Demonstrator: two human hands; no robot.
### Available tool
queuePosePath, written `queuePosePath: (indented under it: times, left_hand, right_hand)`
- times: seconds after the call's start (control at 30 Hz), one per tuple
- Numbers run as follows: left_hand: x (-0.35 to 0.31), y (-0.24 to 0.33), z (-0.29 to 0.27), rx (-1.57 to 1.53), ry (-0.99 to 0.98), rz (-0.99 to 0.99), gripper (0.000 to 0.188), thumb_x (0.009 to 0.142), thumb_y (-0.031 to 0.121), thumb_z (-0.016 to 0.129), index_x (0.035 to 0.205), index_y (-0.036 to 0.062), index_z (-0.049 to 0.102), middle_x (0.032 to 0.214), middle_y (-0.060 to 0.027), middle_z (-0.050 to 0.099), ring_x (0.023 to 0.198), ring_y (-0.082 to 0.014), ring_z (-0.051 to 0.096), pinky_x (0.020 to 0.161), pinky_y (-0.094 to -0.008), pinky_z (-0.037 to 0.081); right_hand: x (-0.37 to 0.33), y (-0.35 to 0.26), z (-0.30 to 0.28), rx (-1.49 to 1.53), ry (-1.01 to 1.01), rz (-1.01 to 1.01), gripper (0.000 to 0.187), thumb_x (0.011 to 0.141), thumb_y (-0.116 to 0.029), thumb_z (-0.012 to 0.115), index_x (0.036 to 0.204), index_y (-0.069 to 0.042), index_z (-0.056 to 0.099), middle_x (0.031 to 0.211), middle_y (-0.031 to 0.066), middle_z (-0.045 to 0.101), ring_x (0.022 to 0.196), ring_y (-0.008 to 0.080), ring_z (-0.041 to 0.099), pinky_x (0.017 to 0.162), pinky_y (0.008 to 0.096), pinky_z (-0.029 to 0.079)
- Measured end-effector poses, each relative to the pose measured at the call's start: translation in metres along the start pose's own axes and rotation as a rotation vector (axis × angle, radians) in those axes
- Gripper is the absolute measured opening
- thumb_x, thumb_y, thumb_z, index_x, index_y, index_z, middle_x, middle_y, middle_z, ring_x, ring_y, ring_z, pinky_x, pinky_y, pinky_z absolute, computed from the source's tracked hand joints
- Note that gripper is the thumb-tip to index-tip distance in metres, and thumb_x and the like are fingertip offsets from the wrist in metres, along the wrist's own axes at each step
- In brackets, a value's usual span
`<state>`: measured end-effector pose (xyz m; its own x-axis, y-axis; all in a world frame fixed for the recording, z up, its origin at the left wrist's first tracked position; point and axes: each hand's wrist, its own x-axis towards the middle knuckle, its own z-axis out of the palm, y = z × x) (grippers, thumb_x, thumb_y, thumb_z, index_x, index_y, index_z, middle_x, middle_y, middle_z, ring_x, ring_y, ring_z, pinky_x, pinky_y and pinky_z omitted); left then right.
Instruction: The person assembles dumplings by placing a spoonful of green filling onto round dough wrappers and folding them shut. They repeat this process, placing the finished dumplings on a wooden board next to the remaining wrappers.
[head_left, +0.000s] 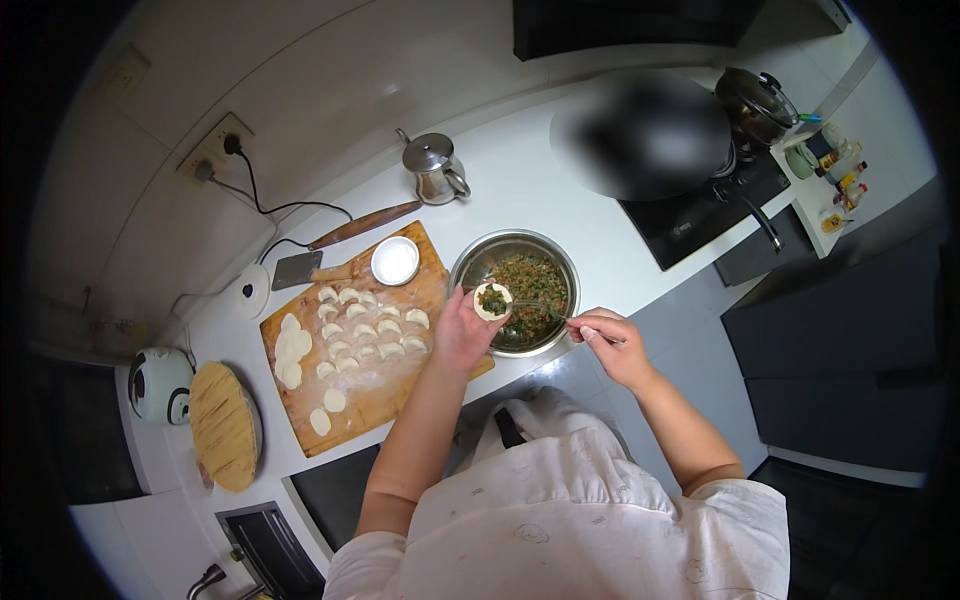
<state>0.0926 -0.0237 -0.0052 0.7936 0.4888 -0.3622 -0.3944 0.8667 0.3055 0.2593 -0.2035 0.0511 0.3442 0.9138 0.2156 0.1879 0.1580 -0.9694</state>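
- Step in hand, as I read it: filling a dumpling. Clock directions per the picture, 12 at the top.
- Left hand (pixel 463 333): at about 8 o'clock of the steel bowl (pixel 530 352), fingers part-curled in a loose cup, holding one round wrapper (pixel 489 316). Not clenched; exact finger placement underneath hidden.
- Wrapper: held over the bowl's 9 o'clock side, unfolded, with a mound of green filling (pixel 492 299) in its middle.
- Right hand (pixel 618 345): at 4 o'clock of the bowl, fingers closed round the handle of a thin metal utensil (pixel 545 312). Utensil reaches across the bowl to the wrapper; tip shape too small to tell.
- Bowl mix (pixel 537 282): plenty left.
- Wooden board (pixel 425 262): at 9 o'clock of the bowl. Carries rows of crescent dumplings (pixel 388 327), overlapping flat wrappers (pixel 291 350) at their 9 o'clock, two loose discs (pixel 334 400) at their 7.
- Next move probably calls for: settling the mound, clearing the utensil, then both hands folding and pinching the edge. Rim should stay clean of filling, or the seal may fail.
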Motion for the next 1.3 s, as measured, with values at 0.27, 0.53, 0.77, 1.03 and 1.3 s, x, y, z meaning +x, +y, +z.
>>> queuePosePath:
  times: [0.27, 0.53, 0.77, 1.03, 1.3]
  left_hand:
    - [-0.011, 0.002, 0.017, 0.099, 0.029, -0.017, 0.049, 0.096, 0.036, 0.024, 0.121, -0.0016, 0.043, 0.120, -0.0154, 0.051, 0.111, -0.0256, 0.049, 0.094, -0.0397, 0.041]
    - [-0.014, 0.002, 0.019, 0.311, 0.025, -0.090, 0.051, 0.096, 0.037, 0.024, 0.120, -0.0024, 0.044, 0.116, -0.0150, 0.053, 0.109, -0.0238, 0.052, 0.094, -0.0371, 0.042]
    - [-0.014, 0.003, 0.012, 0.326, -0.010, -0.098, 0.046, 0.097, 0.035, 0.027, 0.118, -0.0017, 0.046, 0.118, -0.0117, 0.052, 0.108, -0.0213, 0.051, 0.093, -0.0366, 0.042]
    - [-0.017, 0.005, 0.000, 0.124, 0.055, 0.013, 0.043, 0.096, 0.033, 0.028, 0.120, 0.0006, 0.045, 0.120, -0.0129, 0.050, 0.114, -0.0230, 0.046, 0.098, -0.0410, 0.036]
    - [-0.020, -0.003, 0.012, 0.023, -0.013, 0.010, 0.043, 0.096, 0.031, 0.030, 0.121, -0.0007, 0.044, 0.118, -0.0142, 0.051, 0.111, -0.0235, 0.048, 0.096, -0.0366, 0.037]
  right_hand:
    - [0.010, -0.007, -0.003, -0.070, -0.119, -0.001, 0.013, 0.082, -0.002, 0.057, 0.092, 0.000, 0.065, 0.084, 0.0101, 0.063, 0.075, 0.0170, 0.060, 0.068, 0.0261, 0.048]
    - [0.023, -0.010, -0.005, -0.202, -0.211, -0.068, 0.014, 0.079, -0.001, 0.059, 0.090, -0.002, 0.066, 0.084, 0.0111, 0.063, 0.074, 0.0213, 0.060, 0.068, 0.0282, 0.048]
    - [0.034, -0.010, -0.004, -0.260, -0.248, -0.111, 0.015, 0.079, 0.004, 0.055, 0.088, 0.000, 0.066, 0.081, 0.0104, 0.064, 0.073, 0.0188, 0.060, 0.067, 0.0282, 0.049]
    - [0.024, 0.009, 0.005, 0.232, 0.063, 0.208, 0.015, 0.092, -0.008, 0.044, 0.095, 0.002, 0.054, 0.082, 0.0117, 0.062, 0.072, 0.0147, 0.059, 0.069, 0.0261, 0.050]
    - [0.028, 0.024, 0.036, 0.297, 0.182, 0.273, 0.017, 0.094, -0.013, 0.039, 0.092, 0.002, 0.048, 0.079, 0.0135, 0.062, 0.066, 0.0138, 0.060, 0.062, 0.0254, 0.052]
